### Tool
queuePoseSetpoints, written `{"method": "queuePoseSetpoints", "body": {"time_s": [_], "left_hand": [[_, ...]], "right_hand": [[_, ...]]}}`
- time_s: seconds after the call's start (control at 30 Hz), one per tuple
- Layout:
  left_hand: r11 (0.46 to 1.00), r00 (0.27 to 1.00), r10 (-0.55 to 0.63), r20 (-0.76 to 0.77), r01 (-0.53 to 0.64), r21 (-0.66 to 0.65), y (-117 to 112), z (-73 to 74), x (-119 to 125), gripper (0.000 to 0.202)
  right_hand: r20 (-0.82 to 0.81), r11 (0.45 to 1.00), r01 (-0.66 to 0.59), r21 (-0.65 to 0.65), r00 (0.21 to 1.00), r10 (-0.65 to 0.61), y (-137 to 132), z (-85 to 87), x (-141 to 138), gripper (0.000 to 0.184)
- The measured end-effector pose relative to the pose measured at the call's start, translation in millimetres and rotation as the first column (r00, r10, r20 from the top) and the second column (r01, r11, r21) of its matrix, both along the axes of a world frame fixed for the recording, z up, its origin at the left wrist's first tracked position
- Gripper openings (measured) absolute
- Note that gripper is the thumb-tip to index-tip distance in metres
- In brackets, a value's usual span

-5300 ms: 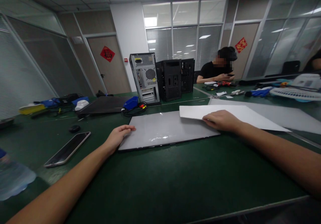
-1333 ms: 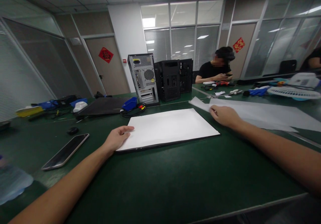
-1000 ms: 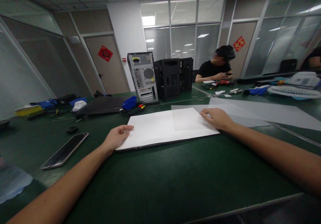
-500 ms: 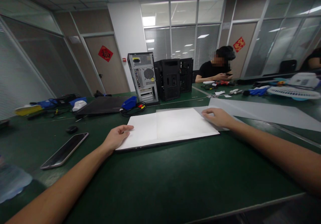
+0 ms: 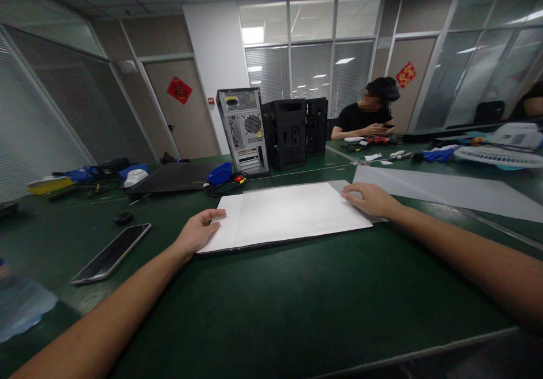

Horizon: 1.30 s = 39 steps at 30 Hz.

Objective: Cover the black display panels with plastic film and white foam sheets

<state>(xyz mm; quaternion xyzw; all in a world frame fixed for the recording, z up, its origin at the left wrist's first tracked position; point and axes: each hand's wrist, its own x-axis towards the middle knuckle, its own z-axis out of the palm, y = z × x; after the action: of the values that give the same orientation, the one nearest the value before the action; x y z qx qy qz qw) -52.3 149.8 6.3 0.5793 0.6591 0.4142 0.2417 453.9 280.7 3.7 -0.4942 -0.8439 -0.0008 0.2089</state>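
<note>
A flat white panel (image 5: 221, 223) with a dark front edge lies on the green table in front of me. My left hand (image 5: 198, 231) grips its left end, thumb on top and fingers at the back edge. Over the panel lies a thin translucent sheet (image 5: 292, 212), reaching past the panel's right end. My right hand (image 5: 370, 199) is closed on the right part of this sheet, thumb and fingers pinching near its edge. Part of the sheet's right end is hidden under that hand.
A phone (image 5: 112, 254) and a small black object (image 5: 123, 218) lie to the left. Computer cases (image 5: 244, 130) stand behind the panel, near a blue-handled cable tool (image 5: 220, 173). Another translucent sheet (image 5: 449, 192) lies right, near a white fan-like part (image 5: 496, 155). A person (image 5: 360, 120) sits across.
The translucent sheet has slid left over the white panel, its left edge now closer to my left hand. Both hands stay almost in place.
</note>
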Motion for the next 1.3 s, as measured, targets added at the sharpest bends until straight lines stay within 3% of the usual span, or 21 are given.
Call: {"method": "queuePoseSetpoints", "body": {"time_s": [0.1,0.23,0.33,0.5,0.9,1.0,1.07,1.13,1.17,1.2,1.3], "left_hand": [[1.000,1.000,-0.010,0.023,0.010,0.015,2,-3.8,-4,0.044],[0.999,1.000,-0.015,0.022,0.014,0.039,4,-7.0,-7,0.046],[1.000,1.000,-0.002,0.019,0.002,0.021,3,-5.5,-5,0.047],[1.000,1.000,-0.006,0.006,0.006,-0.002,0,-2.5,-3,0.048],[1.000,1.000,-0.003,0.027,0.003,0.005,5,-6.9,-7,0.049],[1.000,0.998,-0.025,0.061,0.024,0.010,6,-8.4,-8,0.052],[1.000,0.996,-0.027,0.080,0.026,0.005,6,-9.5,-9,0.052],[1.000,0.996,-0.027,0.088,0.027,0.000,8,-11.2,-11,0.053],[1.000,0.995,-0.029,0.092,0.029,0.001,8,-12.1,-11,0.053],[1.000,0.995,-0.032,0.099,0.031,0.003,9,-12.9,-11,0.053],[1.000,0.992,-0.025,0.122,0.025,-0.002,10,-12.9,-9,0.054]], "right_hand": [[0.063,0.999,0.029,-0.031,0.998,-0.027,-2,0.4,0,0.050],[-0.030,0.988,-0.115,-0.104,0.993,0.113,-8,2.7,-3,0.053],[-0.078,0.984,-0.153,-0.086,0.986,0.146,-10,4.3,-5,0.053],[0.022,0.978,-0.183,-0.095,0.982,0.186,-9,0.9,-4,0.050],[-0.003,0.945,-0.297,-0.138,0.954,0.299,-18,0.5,-14,0.047],[-0.010,0.946,-0.303,-0.118,0.953,0.304,-23,10.7,-22,0.047],[-0.035,0.938,-0.339,-0.067,0.941,0.337,-39,28.2,-35,0.044],[-0.109,0.896,-0.441,-0.040,0.894,0.435,-72,52.1,-54,0.038],[-0.165,0.850,-0.523,-0.058,0.845,0.509,-93,64.5,-65,0.036],[-0.227,0.781,-0.619,-0.089,0.776,0.589,-117,75.9,-75,0.035],[-0.407,0.454,-0.880,-0.139,0.469,0.784,-186,97.2,-101,0.038]]}}
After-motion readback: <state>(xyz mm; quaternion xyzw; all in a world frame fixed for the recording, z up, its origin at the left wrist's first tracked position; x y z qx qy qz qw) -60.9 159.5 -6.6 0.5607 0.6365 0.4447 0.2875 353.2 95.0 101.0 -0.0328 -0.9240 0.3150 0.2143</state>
